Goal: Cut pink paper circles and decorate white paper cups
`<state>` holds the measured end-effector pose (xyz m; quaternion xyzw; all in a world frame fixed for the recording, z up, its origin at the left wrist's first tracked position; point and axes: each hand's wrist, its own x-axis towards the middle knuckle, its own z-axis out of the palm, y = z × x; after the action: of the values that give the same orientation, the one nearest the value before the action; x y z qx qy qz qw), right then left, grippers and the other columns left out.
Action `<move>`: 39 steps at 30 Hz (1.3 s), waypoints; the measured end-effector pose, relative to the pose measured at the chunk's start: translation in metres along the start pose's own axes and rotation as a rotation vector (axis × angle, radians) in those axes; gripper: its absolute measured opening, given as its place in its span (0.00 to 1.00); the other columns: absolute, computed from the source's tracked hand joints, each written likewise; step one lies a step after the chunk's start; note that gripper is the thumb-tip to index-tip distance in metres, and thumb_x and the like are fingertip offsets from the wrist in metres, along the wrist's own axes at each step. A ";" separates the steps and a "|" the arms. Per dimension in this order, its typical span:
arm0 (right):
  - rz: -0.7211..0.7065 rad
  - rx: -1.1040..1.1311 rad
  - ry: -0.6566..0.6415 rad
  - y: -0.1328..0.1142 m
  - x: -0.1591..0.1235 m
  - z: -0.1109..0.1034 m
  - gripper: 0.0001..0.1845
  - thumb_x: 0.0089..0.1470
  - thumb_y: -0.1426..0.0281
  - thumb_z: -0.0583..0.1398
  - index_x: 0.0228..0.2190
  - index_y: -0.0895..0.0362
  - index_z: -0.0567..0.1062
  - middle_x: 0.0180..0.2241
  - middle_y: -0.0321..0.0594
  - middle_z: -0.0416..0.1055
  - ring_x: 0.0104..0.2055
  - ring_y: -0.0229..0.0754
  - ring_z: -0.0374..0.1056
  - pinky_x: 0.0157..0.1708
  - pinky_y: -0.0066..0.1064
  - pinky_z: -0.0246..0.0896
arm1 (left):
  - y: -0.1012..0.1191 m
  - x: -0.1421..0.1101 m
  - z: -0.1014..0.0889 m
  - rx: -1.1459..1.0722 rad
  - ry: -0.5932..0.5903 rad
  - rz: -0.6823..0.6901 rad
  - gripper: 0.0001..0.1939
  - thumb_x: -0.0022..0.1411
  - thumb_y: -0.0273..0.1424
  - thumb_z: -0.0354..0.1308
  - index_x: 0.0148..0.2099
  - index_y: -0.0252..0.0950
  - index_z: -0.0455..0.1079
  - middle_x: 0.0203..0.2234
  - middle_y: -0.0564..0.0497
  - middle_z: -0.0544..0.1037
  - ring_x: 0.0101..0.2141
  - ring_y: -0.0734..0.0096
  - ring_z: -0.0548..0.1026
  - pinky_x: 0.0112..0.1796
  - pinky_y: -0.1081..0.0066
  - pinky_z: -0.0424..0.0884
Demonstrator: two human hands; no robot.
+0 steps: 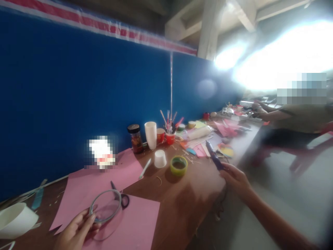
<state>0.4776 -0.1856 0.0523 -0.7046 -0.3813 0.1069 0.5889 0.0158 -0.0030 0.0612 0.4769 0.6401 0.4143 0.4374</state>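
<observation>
My left hand (78,227) pinches the edge of a thin grey ring (111,219) between thumb and fingers. The ring is tilted above pink paper (140,215). Black-handled scissors (125,200) lie on the paper behind it, partly seen through the ring. My right hand (235,178) is closed around the end of a long, dark blue-purple tool (214,158), held over the table's right edge with its tip pointing away. A dark cord shows beside the tool; its exact kind is blurred.
A roll of yellow-green tape (179,166), a small white cup (160,158), a tall white cup (150,135), a lidded jar (136,140) and a red cup of brushes (170,138) stand on the brown table. A white container (18,220) is at left. A person (293,118) sits far right.
</observation>
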 end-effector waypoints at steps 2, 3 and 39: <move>-0.004 0.017 -0.043 -0.003 -0.006 0.008 0.27 0.42 0.55 0.66 0.41 0.59 0.76 0.31 0.43 0.77 0.30 0.45 0.72 0.29 0.34 0.70 | 0.008 -0.002 0.000 -0.050 -0.049 -0.066 0.20 0.24 0.38 0.62 0.26 0.40 0.66 0.17 0.53 0.75 0.22 0.56 0.76 0.25 0.62 0.77; -0.006 0.022 -0.064 -0.005 -0.008 0.012 0.25 0.43 0.56 0.66 0.41 0.58 0.76 0.31 0.43 0.77 0.30 0.45 0.72 0.29 0.34 0.70 | 0.011 -0.002 0.000 -0.071 -0.069 -0.077 0.19 0.24 0.37 0.62 0.26 0.40 0.66 0.17 0.53 0.75 0.22 0.57 0.76 0.25 0.63 0.77; -0.126 0.096 -0.408 -0.041 -0.055 0.084 0.14 0.48 0.62 0.63 0.37 0.56 0.77 0.34 0.42 0.76 0.36 0.46 0.74 0.36 0.32 0.72 | 0.016 0.056 0.064 -0.280 -0.272 -0.015 0.12 0.53 0.28 0.63 0.39 0.30 0.67 0.21 0.51 0.75 0.20 0.74 0.74 0.22 0.77 0.72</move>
<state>0.3726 -0.1587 0.0490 -0.6142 -0.5301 0.2285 0.5380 0.0720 0.0624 0.0492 0.4583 0.5147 0.4275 0.5850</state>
